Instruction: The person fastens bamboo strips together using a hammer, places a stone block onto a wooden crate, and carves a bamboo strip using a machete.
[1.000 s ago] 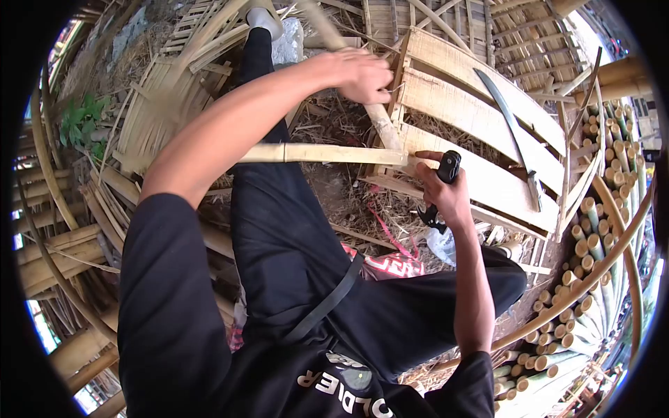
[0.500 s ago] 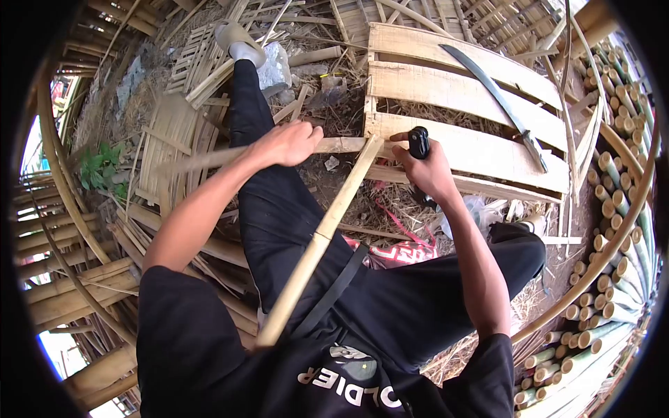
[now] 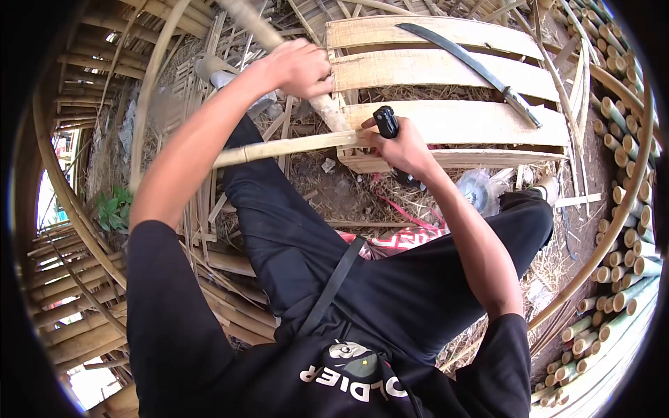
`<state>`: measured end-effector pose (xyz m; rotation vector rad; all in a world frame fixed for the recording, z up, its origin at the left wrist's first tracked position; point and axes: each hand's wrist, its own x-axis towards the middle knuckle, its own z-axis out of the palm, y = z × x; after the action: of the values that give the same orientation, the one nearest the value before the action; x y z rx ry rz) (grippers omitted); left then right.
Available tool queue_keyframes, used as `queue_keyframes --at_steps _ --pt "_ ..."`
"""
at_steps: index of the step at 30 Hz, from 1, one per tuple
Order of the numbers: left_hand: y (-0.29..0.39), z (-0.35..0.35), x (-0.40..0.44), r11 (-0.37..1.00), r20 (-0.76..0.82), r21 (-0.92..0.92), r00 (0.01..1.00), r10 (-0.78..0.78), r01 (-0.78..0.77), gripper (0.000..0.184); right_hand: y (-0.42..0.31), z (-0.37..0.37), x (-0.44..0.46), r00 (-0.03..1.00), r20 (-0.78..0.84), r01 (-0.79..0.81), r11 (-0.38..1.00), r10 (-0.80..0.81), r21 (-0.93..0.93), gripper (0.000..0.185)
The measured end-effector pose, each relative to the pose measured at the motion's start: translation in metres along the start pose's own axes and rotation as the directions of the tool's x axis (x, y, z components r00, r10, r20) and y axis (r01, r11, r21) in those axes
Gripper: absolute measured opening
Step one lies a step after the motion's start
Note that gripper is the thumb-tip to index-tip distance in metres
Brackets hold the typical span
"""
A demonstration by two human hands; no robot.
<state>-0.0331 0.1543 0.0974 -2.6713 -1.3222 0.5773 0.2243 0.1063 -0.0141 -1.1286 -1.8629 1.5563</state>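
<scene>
My left hand [image 3: 303,70] is closed around a split bamboo strip [image 3: 325,110] that slants from the top left down to the slatted wooden crate. A second bamboo strip [image 3: 289,146] runs leftward from the crate's near left corner, across above my leg. Both strips meet near my right hand [image 3: 403,148]. This hand is wrapped around a black tool [image 3: 386,122], whose exact kind I cannot make out. The tool's top end sticks up above my fist, while part of it shows below. My right fingers hide the strips' meeting point.
A long knife [image 3: 463,63] lies across the slats of the wooden crate [image 3: 446,124]. Bundled bamboo poles [image 3: 631,261] stack at the right. A red-and-white sack [image 3: 401,242] lies between my legs, with a clear plastic bag [image 3: 475,188] nearby. Green leaves [image 3: 113,209] grow at the left.
My left hand has moved up and swung its strip from level to an upward slant. The other strip has turned from pointing toward my body to pointing left. The view has shifted slightly.
</scene>
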Motion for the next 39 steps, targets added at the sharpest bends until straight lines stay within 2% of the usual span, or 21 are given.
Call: queue_keyframes --at_steps 5,7,9,10,11,12,14,15,17,19,21,23,25,27,29,31,33,34,36,37,39 --pt "0.001 -0.005 0.013 0.996 0.022 0.016 0.996 0.091 -0.091 0.046 -0.007 -0.005 -0.001 0.982 0.055 -0.186 0.981 0.183 0.062 0.025" --pt "0.003 0.003 -0.005 0.984 0.145 -0.096 0.98 -0.134 0.148 0.048 -0.006 -0.005 -0.001 0.987 0.046 -0.156 0.985 0.153 0.07 0.024" --pt "0.009 0.016 -0.033 0.925 0.343 -0.195 0.906 -0.246 0.325 0.049 -0.003 -0.002 -0.001 0.997 0.018 -0.075 0.996 0.074 0.057 0.024" --pt "0.018 0.031 -0.056 0.894 0.286 -0.312 0.929 -0.235 0.322 0.053 -0.004 -0.002 -0.001 0.997 0.018 -0.072 0.996 0.071 0.06 0.024" --pt "0.028 0.055 -0.075 0.756 0.286 -0.484 0.896 -0.34 0.441 0.059 -0.006 -0.001 -0.002 0.995 0.022 -0.095 0.994 0.094 0.051 0.024" --pt "0.034 0.087 -0.085 0.593 0.344 -0.645 0.876 -0.338 0.482 0.063 -0.008 -0.002 -0.003 0.993 0.021 -0.118 0.992 0.118 0.04 0.025" --pt "0.055 0.117 -0.097 0.455 0.395 -0.704 0.833 -0.387 0.545 0.064 -0.007 -0.003 -0.004 0.997 0.005 -0.083 0.996 0.083 0.037 0.024" --pt "0.056 0.135 -0.099 0.375 0.371 -0.787 0.862 -0.346 0.49 0.063 -0.004 -0.002 -0.004 0.998 -0.008 -0.054 0.998 0.055 0.042 0.024" --pt "0.055 0.14 -0.099 0.195 0.513 -0.789 0.8 -0.31 0.582 0.059 0.002 -0.001 -0.003 0.999 -0.033 -0.034 0.998 0.036 0.052 0.023" --pt "0.057 0.131 -0.097 0.189 0.514 -0.795 0.805 -0.298 0.577 0.057 -0.002 -0.002 -0.004 0.999 -0.044 0.031 0.996 -0.027 0.081 0.022" --pt "0.053 0.122 -0.097 0.196 0.523 -0.788 0.802 -0.289 0.584 0.055 -0.007 -0.008 -0.004 0.993 0.07 -0.109 0.973 0.097 0.205 0.023" --pt "0.047 0.122 -0.093 0.165 0.618 -0.75 0.768 -0.167 0.64 0.047 -0.02 -0.015 -0.014 0.979 0.021 -0.202 0.94 0.205 0.276 0.029" --pt "0.05 0.121 -0.091 0.188 0.63 -0.742 0.765 -0.132 0.643 0.046 -0.018 -0.017 -0.013 0.987 0.037 -0.157 0.88 0.157 0.448 0.03" --pt "0.054 0.121 -0.089 0.092 0.651 -0.739 0.743 -0.157 0.667 0.046 -0.026 -0.027 -0.026 0.99 0.0 -0.122 0.844 0.142 0.522 0.036" --pt "0.057 0.124 -0.09 0.046 0.662 -0.737 0.734 -0.148 0.674 0.047 -0.023 -0.035 -0.025 0.997 -0.047 -0.031 0.866 0.063 0.5 0.044" --pt "0.059 0.122 -0.091 -0.03 0.697 -0.711 0.697 -0.168 0.703 0.047 -0.023 -0.037 -0.029 0.971 -0.24 0.086 0.922 0.008 0.379 0.047" --pt "0.063 0.125 -0.097 -0.014 0.683 -0.718 0.701 -0.203 0.696 0.05 -0.013 -0.036 -0.026 0.937 -0.342 0.169 0.946 -0.067 0.277 0.048" --pt "0.073 0.117 -0.1 0.079 0.628 -0.729 0.711 -0.317 0.679 0.052 -0.014 -0.039 -0.024 0.887 -0.434 0.247 0.956 -0.157 0.16 0.05" --pt "0.078 0.105 -0.105 0.243 0.528 -0.702 0.718 -0.454 0.67 0.062 -0.018 -0.039 -0.027 0.898 -0.392 0.256 0.962 -0.199 0.099 0.046" --pt "0.085 0.106 -0.105 0.446 0.289 -0.676 0.768 -0.571 0.586 0.064 -0.021 -0.038 -0.029 0.904 -0.36 0.266 0.963 -0.231 0.05 0.044" --pt "0.094 0.087 -0.105 0.472 0.321 -0.58 0.719 -0.616 0.664 0.062 -0.031 -0.034 -0.036 0.89 -0.338 0.288 0.952 -0.307 -0.105 0.039"
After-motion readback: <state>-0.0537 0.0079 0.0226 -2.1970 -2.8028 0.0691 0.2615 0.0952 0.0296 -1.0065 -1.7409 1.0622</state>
